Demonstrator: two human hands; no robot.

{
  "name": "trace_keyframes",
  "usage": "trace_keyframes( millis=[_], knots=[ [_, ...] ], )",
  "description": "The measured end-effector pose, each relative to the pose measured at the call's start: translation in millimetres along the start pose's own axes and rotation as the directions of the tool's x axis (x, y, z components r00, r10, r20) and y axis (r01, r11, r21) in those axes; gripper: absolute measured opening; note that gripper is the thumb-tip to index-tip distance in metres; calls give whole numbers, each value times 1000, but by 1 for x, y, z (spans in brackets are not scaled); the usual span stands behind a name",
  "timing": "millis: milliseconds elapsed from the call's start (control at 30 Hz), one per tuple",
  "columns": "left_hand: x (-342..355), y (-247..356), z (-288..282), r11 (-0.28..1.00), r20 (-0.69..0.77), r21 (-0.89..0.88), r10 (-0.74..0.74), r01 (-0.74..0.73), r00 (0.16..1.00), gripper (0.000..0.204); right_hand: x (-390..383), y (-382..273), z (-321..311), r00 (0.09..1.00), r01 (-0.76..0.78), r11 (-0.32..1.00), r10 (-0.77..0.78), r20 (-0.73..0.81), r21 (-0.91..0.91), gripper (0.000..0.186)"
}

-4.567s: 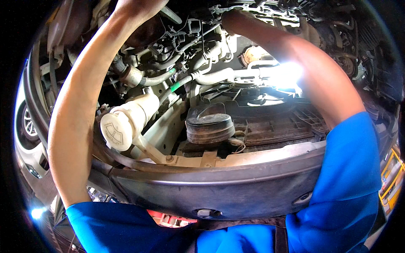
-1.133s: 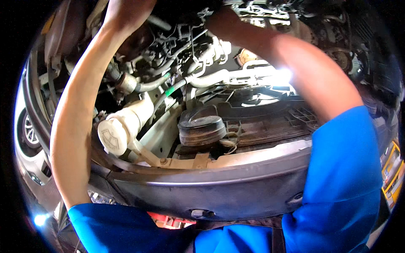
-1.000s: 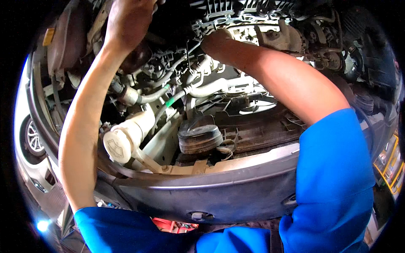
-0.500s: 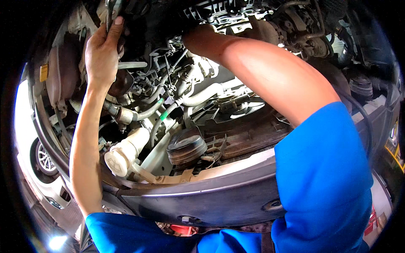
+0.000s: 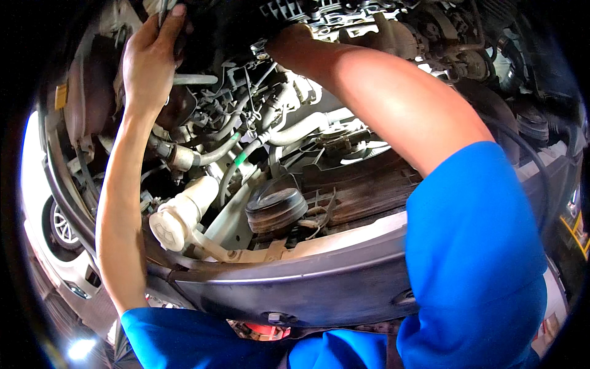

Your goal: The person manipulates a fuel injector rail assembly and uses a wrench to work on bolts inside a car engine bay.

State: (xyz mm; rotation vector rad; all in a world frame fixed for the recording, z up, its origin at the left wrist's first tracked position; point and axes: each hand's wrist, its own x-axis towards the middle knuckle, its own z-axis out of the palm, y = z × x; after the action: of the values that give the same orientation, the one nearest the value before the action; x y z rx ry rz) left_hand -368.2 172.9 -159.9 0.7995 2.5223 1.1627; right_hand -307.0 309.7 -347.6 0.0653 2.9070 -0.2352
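Note:
At the upper left my left hand (image 5: 150, 64) is closed around a slim metal rod (image 5: 163, 11), the thumb lying along it. The rod's upper end runs out of the picture, so its kind does not show. My right hand (image 5: 290, 46) reaches deep into the engine bay at the top middle. Shadow and its own wrist hide its fingers; pale metal engine parts (image 5: 353, 27) lie just beyond it. Between my arms run pale hoses (image 5: 298, 130), one with a green band (image 5: 247, 152), and several wires and brackets.
A white reservoir with a round cap (image 5: 169, 230) stands near the front left, beside a dark ribbed round part (image 5: 276, 210). The dark front bumper (image 5: 295, 292) curves across below. A dark cable (image 5: 528, 154) hangs at right. Another car's wheel (image 5: 63, 222) shows at far left.
The whole view has shifted slightly, and the engine bay's front parts sit a little higher. My left hand appears a bit higher too, still around the rod. My right hand stays in nearly the same place.

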Motion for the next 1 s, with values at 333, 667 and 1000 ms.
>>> trace_keyframes(
  millis=[333,667,1000],
  knots=[
    [7,-26,-10,1000,27,-19,24,-23,999,26,-12,-3,3,976,210,977,-207,-67,45,17],
    [1,2,3,999,-44,-29,12,-13,999,28,-31,20,-42,956,272,957,-281,85,101,17],
    [-3,5,10,990,-39,-137,-41,35,998,22,-43,27,-42,958,288,928,-281,-62,236,17]
  ],
)
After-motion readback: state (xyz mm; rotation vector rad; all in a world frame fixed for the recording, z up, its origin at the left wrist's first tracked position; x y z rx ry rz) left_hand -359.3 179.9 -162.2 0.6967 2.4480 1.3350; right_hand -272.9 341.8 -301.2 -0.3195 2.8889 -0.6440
